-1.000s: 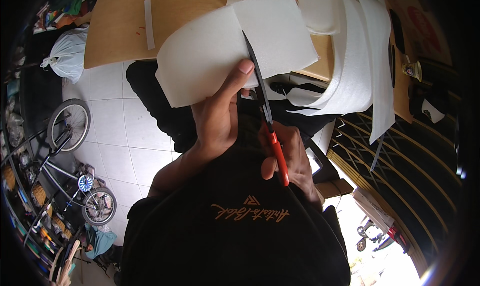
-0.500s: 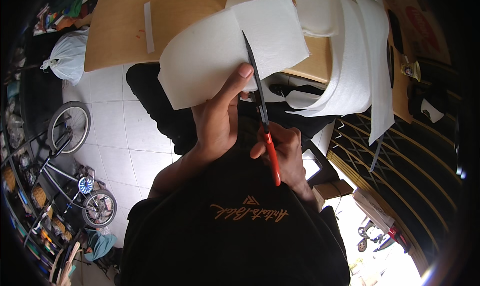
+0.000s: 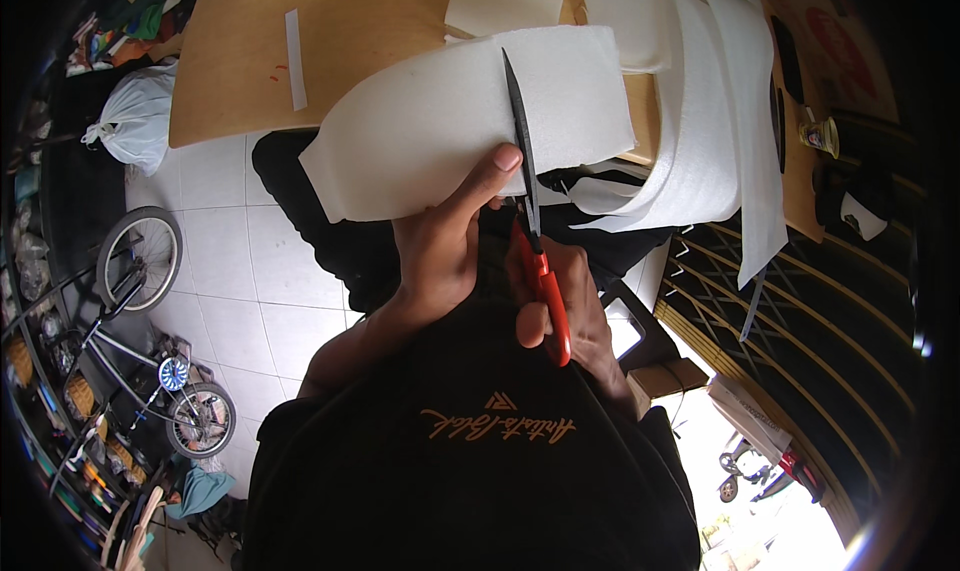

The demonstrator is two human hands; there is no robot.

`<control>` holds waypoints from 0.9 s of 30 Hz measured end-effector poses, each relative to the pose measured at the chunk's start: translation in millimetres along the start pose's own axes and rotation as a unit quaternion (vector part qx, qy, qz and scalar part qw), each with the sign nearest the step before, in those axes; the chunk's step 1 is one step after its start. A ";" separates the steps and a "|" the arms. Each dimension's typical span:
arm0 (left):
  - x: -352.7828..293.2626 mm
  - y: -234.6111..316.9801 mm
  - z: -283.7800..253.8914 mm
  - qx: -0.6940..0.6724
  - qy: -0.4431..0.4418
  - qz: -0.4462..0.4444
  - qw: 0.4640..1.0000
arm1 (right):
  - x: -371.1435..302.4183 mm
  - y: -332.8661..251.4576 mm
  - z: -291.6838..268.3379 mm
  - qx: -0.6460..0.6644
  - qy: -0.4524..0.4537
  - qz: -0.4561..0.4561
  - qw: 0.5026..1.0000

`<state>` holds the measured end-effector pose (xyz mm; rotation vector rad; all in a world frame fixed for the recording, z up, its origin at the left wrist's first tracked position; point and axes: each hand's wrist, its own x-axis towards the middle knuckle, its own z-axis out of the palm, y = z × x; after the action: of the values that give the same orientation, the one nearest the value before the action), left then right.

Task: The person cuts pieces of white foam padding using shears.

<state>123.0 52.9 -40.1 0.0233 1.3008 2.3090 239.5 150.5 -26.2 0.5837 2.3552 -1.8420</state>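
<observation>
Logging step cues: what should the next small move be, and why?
Probably squeeze the red-handled scissors with the right hand: their visible blade lies across the white sheet, tip near its far edge, while the left hand grips the sheet beside it.

We look down on pale square floor tiles (image 3: 225,256) at the left of the frame, with a bicycle (image 3: 173,373) in front of crowded dark shelves (image 3: 30,418) along the left rim. A wooden table (image 3: 230,71) spans the top. At the right we see a dark lattice gate (image 3: 820,371) (its bars bend strongly), and bright light (image 3: 740,541) fills the lower right.
</observation>
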 end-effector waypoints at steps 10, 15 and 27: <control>1.0 7.6 2.9 -0.018 0.009 -0.069 0.997 | 2.7 -10.9 10.6 0.045 0.032 0.047 0.997; 0.1 5.1 2.9 -0.040 0.001 -0.034 0.999 | 2.2 -2.4 8.6 0.021 0.043 0.026 0.999; 4.7 14.6 -4.8 -0.085 0.031 -0.107 0.990 | 0.3 -3.5 -2.0 0.072 0.000 0.019 0.997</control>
<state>111.7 44.8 -32.0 -0.2338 1.0743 2.2407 238.3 151.7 -22.6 0.6391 2.2074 -2.0064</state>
